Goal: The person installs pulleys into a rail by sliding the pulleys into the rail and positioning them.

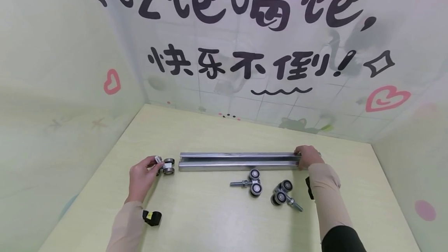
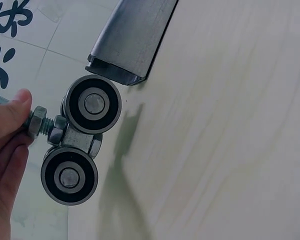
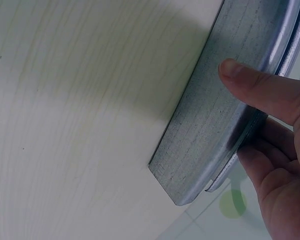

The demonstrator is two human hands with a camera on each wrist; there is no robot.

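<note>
In the head view, a long silver metal rail (image 1: pixel 231 164), slotted along its length, lies on the pale wood-grained table (image 1: pixel 210 224), its long axis running left to right; the left hand (image 1: pixel 141 176) is left of it, nearer to its left end, and pinches a silver metal roller trolley (image 1: pixel 168 165) with dark-faced wheels, which sits just beside that end with a narrow gap between; the right hand (image 1: pixel 309 157) is at the rail's right end; on the near side lie two more silver trolleys, the left-hand spare trolley (image 1: pixel 250 183) with its stud pointing left, the right-hand spare trolley (image 1: pixel 282 196) with its stud pointing right and near.

In the left wrist view, the thumb and fingers are closed on the threaded stud (image 2: pixel 48 125) of the held trolley, leaving the wheels free; the rail's open end is just beyond the upper wheel; whether the two touch cannot be told from this view alone.

In the right wrist view, the thumb lies flat on the rail's side wall and the fingers bend in by the slotted side, so the hand grips the rail near its end; how far the fingertips reach is hidden.
</note>
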